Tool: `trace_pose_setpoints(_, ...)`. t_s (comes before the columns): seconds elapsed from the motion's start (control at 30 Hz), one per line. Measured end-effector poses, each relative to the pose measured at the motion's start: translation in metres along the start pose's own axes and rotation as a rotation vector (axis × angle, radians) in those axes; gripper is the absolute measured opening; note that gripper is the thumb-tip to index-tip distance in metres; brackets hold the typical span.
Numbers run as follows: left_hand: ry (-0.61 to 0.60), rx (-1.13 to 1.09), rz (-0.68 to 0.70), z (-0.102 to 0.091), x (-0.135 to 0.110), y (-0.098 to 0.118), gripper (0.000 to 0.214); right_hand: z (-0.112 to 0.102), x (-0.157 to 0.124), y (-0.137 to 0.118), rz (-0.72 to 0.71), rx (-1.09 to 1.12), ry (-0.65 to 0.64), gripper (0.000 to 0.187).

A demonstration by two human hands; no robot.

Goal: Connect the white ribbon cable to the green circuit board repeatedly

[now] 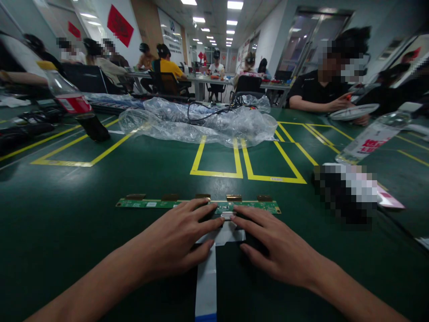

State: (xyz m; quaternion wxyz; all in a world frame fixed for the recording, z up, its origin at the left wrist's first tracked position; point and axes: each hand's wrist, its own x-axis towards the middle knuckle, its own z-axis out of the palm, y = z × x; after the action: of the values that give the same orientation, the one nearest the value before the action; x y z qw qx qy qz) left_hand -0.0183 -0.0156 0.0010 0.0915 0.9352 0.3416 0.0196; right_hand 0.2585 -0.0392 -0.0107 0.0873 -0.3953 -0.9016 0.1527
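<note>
A long narrow green circuit board [147,204] with several gold connectors lies flat on the dark green table. A white flat ribbon cable [207,277] with a blue end runs from the near table edge up to a connector at the board's middle. My left hand [177,241] rests over the cable's left side, fingers stretched toward the connector. My right hand [271,246] lies on the cable's right side, its index fingertip touching the connector. Both hands press the cable end; neither wraps round anything.
Crumpled clear plastic wrap [201,120] with a black cable lies beyond yellow taped boxes [248,165]. A tilted cola bottle [75,105] stands at left, a clear bottle [372,141] at right. A person in black [321,89] sits across; others sit behind.
</note>
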Motion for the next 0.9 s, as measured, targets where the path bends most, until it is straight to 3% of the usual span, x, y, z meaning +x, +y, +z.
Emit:
trace_pose_setpoints(0.23, 0.021, 0.008, -0.007, 0.0006, -0.0003, -0.0005, 0.048, -0.0003, 0.0006, 0.0085, 0.021, 0.014, 0.029, 0.042)
trace_pose_setpoints(0.9, 0.005, 0.006, -0.056, 0.0012, 0.0007, 0.0058, 0.053, 0.0011, 0.0025, 0.0039, 0.050, -0.018, 0.047, 0.046)
